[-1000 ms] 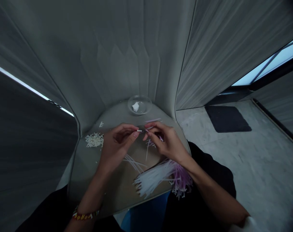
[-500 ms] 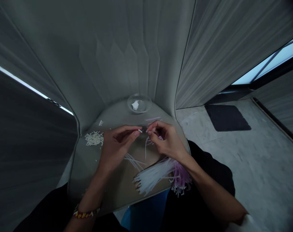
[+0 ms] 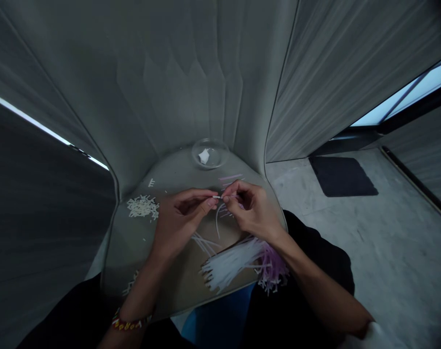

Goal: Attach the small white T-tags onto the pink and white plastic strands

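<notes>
Over the chair seat (image 3: 162, 291), my left hand (image 3: 180, 215) pinches a small white connector-like piece (image 3: 216, 197) between thumb and fingertips. Close against it, my right hand (image 3: 252, 206) is closed in a pinch on the end of a thin, whitish flexible tube (image 3: 217, 223), which curves down below the fingers. The two sets of fingertips nearly meet; whether tube and piece are joined I cannot tell. Under my right wrist lies a bundle of white tubes (image 3: 227, 266) beside a bundle of purple tubes (image 3: 273, 269). A pile of small pale pieces (image 3: 142, 207) lies left of my left hand.
A clear round bowl (image 3: 220, 157) with a white angular piece (image 3: 204, 156) inside stands by the backrest (image 3: 184, 106). Loose pink strips (image 3: 230, 177) lie beyond my right hand. More pale pieces (image 3: 129, 286) show beside my left forearm. A dark mat (image 3: 344, 177) lies on the floor.
My left hand has moved a little to the right, bringing its white piece up to the right fingertips. The hanging tube is now more bowed. My right hand has hardly moved.
</notes>
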A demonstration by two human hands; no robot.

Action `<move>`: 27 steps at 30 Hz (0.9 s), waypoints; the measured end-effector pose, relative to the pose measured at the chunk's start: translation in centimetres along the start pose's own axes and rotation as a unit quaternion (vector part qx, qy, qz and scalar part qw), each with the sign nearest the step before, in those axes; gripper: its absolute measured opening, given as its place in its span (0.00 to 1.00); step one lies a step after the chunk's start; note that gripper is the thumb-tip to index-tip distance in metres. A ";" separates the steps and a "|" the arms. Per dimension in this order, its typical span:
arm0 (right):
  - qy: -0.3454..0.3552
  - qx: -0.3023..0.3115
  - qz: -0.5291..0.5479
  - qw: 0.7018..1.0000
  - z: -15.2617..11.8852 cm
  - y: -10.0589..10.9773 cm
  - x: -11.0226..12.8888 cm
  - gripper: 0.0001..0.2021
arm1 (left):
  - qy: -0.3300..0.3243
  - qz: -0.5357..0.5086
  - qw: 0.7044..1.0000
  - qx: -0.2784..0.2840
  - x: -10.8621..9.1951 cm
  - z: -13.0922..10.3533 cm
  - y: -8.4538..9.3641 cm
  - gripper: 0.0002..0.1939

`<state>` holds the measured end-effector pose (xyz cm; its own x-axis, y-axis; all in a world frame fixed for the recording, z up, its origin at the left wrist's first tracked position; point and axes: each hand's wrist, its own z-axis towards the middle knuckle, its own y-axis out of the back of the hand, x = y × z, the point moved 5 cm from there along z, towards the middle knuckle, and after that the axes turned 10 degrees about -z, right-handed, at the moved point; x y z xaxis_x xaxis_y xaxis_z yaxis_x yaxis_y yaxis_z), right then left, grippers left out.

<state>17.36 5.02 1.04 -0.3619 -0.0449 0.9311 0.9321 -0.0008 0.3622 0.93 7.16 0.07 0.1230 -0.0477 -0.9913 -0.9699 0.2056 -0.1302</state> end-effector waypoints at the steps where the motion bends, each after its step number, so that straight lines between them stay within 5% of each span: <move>1: -0.001 -0.001 0.003 1.000 0.0 0.0 0.0 0.04 | 0.002 -0.003 1.000 0.001 0.0 0.0 0.0 0.07; 27: 0.008 0.009 -0.015 1.000 -0.4 -0.3 0.0 0.05 | -0.004 0.008 1.000 -0.004 0.0 -0.1 -0.2 0.06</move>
<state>17.08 4.63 0.93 -0.3894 -0.0615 0.9190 0.9203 0.0155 0.3910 1.09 6.99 0.05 0.1086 -0.0365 -0.9934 -0.9733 0.1993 -0.1137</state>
